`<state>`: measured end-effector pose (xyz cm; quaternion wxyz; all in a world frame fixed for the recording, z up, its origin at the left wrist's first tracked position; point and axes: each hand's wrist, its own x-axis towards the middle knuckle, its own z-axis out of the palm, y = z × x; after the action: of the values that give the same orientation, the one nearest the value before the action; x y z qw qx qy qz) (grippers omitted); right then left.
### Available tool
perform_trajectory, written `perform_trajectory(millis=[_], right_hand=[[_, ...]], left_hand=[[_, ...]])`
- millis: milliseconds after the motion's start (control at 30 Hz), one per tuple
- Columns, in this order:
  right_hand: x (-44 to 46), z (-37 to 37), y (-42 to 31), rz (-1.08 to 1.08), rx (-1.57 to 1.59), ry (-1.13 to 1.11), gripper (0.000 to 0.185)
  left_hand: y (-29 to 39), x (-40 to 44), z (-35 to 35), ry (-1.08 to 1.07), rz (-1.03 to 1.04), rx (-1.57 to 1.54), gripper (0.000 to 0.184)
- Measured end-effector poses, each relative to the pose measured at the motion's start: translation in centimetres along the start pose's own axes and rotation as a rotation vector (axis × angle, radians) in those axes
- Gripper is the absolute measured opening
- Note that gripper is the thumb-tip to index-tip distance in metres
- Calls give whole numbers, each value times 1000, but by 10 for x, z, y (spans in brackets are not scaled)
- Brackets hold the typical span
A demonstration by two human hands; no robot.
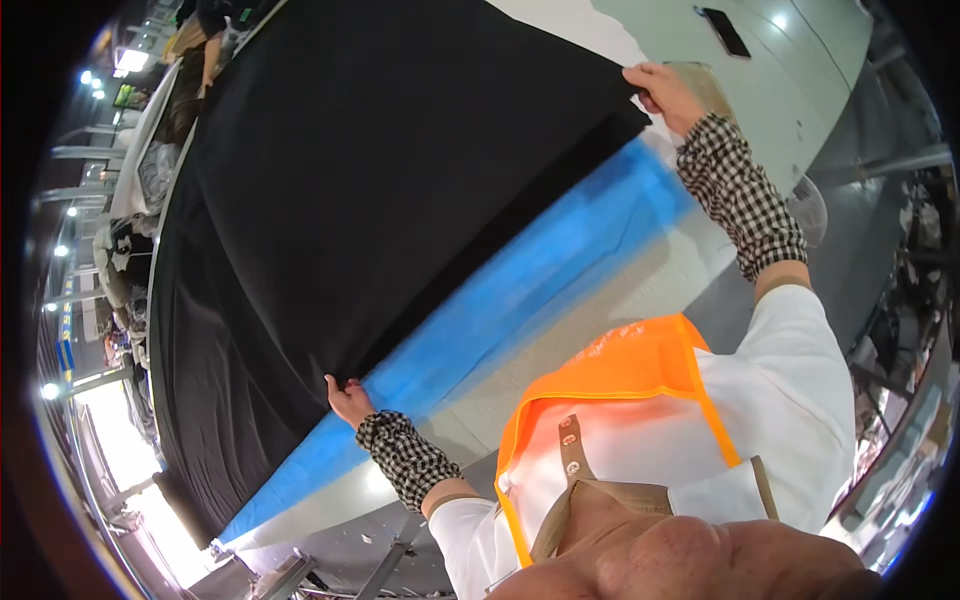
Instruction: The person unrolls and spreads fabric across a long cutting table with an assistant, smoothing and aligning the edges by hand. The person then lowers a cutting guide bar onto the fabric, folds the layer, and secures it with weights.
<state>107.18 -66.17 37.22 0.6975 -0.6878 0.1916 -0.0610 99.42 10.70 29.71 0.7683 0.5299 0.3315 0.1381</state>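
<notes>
A large sheet of black fabric spreads over the table, with soft folds on its left part. At the fabric's near edge, my left hand is closed, pinching the cloth between thumb and fingers. Farther to the right, my right hand grips the corner of the same fabric with its fingers curled. The edge between both hands looks stretched fairly straight. Beneath it a blue sheet shows as a long strip along the near side; its material is blurred.
The pale table carries a dark phone at the far right. White sheet material shows beyond the fabric. An orange apron covers my chest close to the table's near edge. Another person is partly visible at the upper left.
</notes>
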Motion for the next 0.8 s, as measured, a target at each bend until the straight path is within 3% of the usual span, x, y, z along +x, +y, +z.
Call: perform_trajectory(millis=[367, 800], right_hand=[[-2, -12, 38, 140, -118, 43, 27], [-4, -17, 52, 132, -80, 33, 28]], left_hand=[[-9, 0, 6, 168, -41, 46, 22], [1, -17, 18, 247, 27, -51, 17]])
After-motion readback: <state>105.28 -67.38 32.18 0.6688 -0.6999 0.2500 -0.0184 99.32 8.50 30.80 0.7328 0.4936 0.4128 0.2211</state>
